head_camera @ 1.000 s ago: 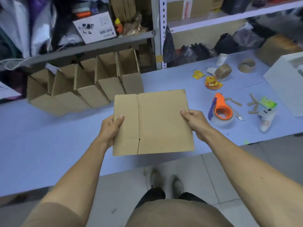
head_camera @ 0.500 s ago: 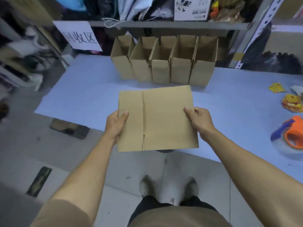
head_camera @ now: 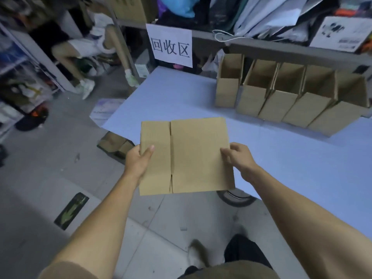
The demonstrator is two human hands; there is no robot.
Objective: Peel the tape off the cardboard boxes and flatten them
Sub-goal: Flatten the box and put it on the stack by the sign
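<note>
At the far left, cluttered shelving (head_camera: 18,77) is seen along the edge of a grey tiled floor (head_camera: 50,158), and a dark rectangular mat (head_camera: 71,210) lies on the tiles nearer the camera. Flattened cardboard (head_camera: 112,142) is stacked on the floor just beside the near left corner of the worktop (head_camera: 291,158), whose surface is pale blue.

The left hand (head_camera: 138,162) is closed on the left edge of a flattened cardboard box (head_camera: 186,156): the thumb is laid over the top face and the fingers are hidden beneath. The box is held level in the air, above the worktop's near edge and partly over the floor. A slit is seen running down its face between a narrow left panel and a wider right one.

Behind it, a white paper sign (head_camera: 170,46) with three printed characters is hung from a shelf (head_camera: 281,48) at the back of the worktop.

The right hand (head_camera: 238,158) is held at the box's right edge, with its fingers curled against the cardboard; the grip is partly hidden, yet the edge appears to be pinched.

Further right, five open cardboard boxes (head_camera: 291,95) are stood upright in a row on the worktop below the shelf, touching side to side. Bags and a white printed carton (head_camera: 342,36) are piled on the shelf above them.
</note>
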